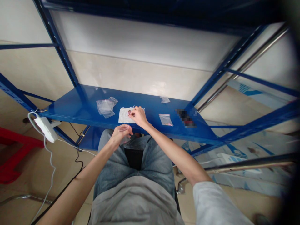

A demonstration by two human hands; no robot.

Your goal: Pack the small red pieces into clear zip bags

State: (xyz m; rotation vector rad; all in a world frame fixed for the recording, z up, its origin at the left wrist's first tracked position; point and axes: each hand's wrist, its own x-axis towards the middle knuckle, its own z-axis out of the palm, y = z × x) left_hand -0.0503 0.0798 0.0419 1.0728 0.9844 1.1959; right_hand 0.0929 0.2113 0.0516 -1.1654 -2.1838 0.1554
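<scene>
My left hand (120,133) is closed around a small clear plastic bag (125,140), held just in front of the shelf edge and above my lap. On the blue shelf lies a white cloth (124,116) with a cluster of tiny dark reddish pieces (129,112) on it. My right hand (140,115) rests over the cloth's right part, thumb and fingers pinched together at those pieces. What sits between its fingertips is too small to make out.
Several clear bags (106,107) lie in a pile left of the cloth. To the right are a zip bag (165,119) with small coloured bits and another bag (165,99) behind it. A blurred dark object (186,118) lies farther right. A white power strip (46,128) hangs at left.
</scene>
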